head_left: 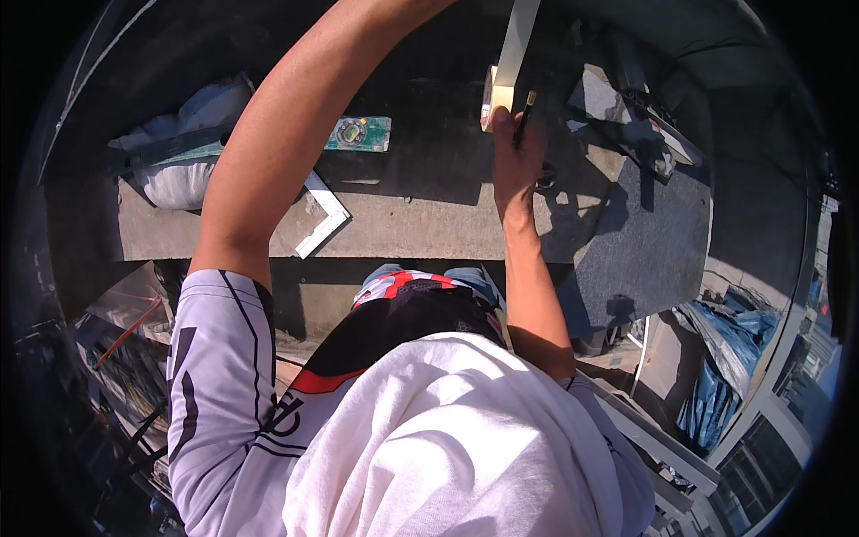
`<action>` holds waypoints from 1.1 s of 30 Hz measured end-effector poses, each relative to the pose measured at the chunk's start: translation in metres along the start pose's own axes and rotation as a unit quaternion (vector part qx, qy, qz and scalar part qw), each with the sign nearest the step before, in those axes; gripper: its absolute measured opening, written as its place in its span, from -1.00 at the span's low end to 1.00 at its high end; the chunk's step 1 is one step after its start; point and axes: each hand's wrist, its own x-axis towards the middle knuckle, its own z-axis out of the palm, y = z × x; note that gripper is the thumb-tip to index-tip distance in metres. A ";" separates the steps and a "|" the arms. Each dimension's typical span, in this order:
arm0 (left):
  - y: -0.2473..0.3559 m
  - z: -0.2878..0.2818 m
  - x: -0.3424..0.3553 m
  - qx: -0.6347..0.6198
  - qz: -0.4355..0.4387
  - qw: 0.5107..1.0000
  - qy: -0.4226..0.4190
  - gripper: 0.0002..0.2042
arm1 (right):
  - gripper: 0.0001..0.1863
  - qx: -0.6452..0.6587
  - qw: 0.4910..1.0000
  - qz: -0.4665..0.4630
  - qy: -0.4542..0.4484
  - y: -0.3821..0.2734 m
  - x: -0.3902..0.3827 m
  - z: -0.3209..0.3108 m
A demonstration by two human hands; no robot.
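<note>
My right hand (519, 161) is closed round the lower end of a roll of pale yellow tape (503, 97). A broad pale strip (519, 40) runs up from the roll and out of the picture's top edge. The same hand also holds a dark pencil (527, 112) with a light end, pointing up beside the roll. My left arm (295, 125) reaches up and to the right past the top edge, so my left hand is out of sight. Whether it touches the strip cannot be seen.
On the concrete ledge (403, 224) lies a white angled piece (333, 219). Behind my left arm are a green spirit level (367, 134) and a pale sack (179, 183). A grey slab (653, 242) and broken pieces (626, 116) lie at the right. Blue sheeting (716, 385) is lower right.
</note>
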 end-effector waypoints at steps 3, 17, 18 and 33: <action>0.005 0.002 0.000 -0.003 -0.015 1.000 0.010 -0.86 | -0.44 -0.096 0.987 0.132 -0.017 0.079 -0.050 -0.021; 0.002 0.003 0.000 0.011 -0.007 0.998 0.055 -0.82 | -0.40 -0.070 0.997 0.040 -0.015 0.118 0.026 0.031; 0.002 0.001 0.002 0.006 -0.014 0.999 0.041 -0.82 | -0.36 -0.051 0.998 0.007 -0.030 0.122 0.044 0.037; 0.032 -0.005 -0.055 -0.103 -0.121 0.984 0.078 -0.54 | -0.53 -0.102 0.983 0.151 -0.034 0.143 0.010 0.002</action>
